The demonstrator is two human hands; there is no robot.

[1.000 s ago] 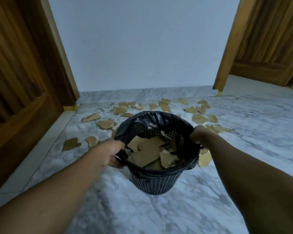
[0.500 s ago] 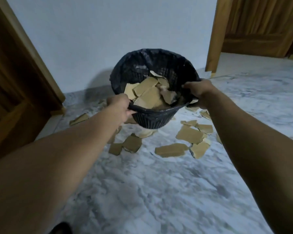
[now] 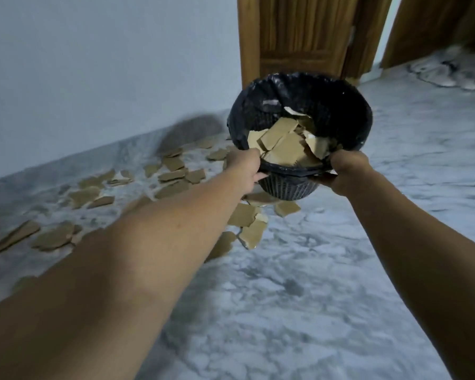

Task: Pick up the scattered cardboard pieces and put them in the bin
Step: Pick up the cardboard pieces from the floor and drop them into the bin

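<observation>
Grey-white marble floor [image 3: 285,311] fills the foreground, and two bare forearms reach out over it. Left hand [image 3: 243,167] and right hand [image 3: 346,171] each grip the near rim of a black mesh plastic bin with a black bag liner [image 3: 285,189], holding it off the floor and tilted towards the viewer. Torn brown cardboard pieces [image 3: 283,146] lie heaped inside it. More scattered brown cardboard scraps [image 3: 173,175] litter the floor beneath the bin and to its left, along a pale wall [image 3: 107,78]. Beyond stands a brown wooden door [image 3: 299,37].
</observation>
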